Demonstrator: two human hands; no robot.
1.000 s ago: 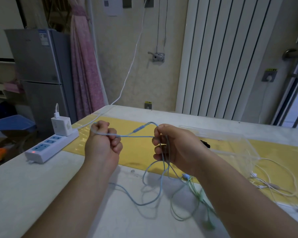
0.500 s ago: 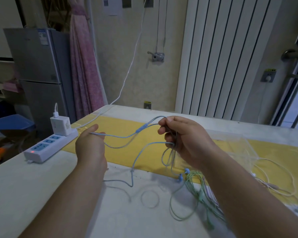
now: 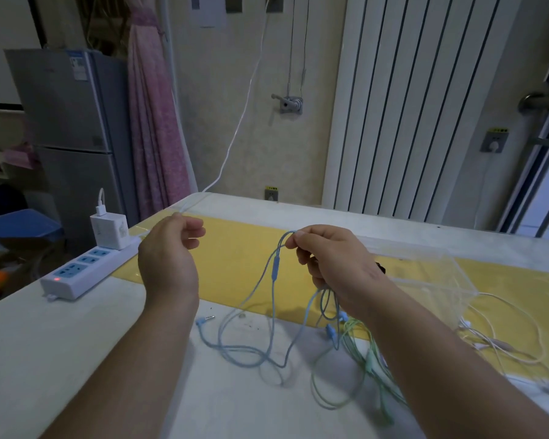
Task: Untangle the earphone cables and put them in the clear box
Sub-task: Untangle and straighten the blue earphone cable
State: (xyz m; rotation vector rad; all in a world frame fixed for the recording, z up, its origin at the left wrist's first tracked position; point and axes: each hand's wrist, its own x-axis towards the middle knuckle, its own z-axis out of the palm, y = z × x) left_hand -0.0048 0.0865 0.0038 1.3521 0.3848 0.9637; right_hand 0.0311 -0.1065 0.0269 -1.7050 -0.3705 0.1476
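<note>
We look down over two bare forearms above a pale table [image 3: 61, 359]. The right hand [image 3: 333, 264] is raised over a yellow mat [image 3: 241, 248], and its thumb and forefinger pinch a tight bend in the blue earphone cable [image 3: 260, 286]. From that pinch two blue strands hang almost straight down. The inline remote [image 3: 275, 267] on one of them stands upright just left of the fingers. More blue strands come out under the same hand's curled lower fingers; we cannot tell how firmly those are gripped. Below, the cable spreads into loose loops flat on the table. Its jack plug [image 3: 205, 319] lies at the left end, metal tip pointing right.

The left hand [image 3: 168, 258] floats well to the left of the cable, fingers loosely curled and slightly apart, holding nothing we can see.

A green earphone cable [image 3: 346, 375] lies tangled beneath the right forearm, crossing the blue one. The clear box [image 3: 425, 274] sits behind the right wrist, and a white earphone cable [image 3: 504, 343] lies on the mat beside it. A power strip [image 3: 80, 274] with a charger [image 3: 108, 229] rests at the table's left edge.
</note>
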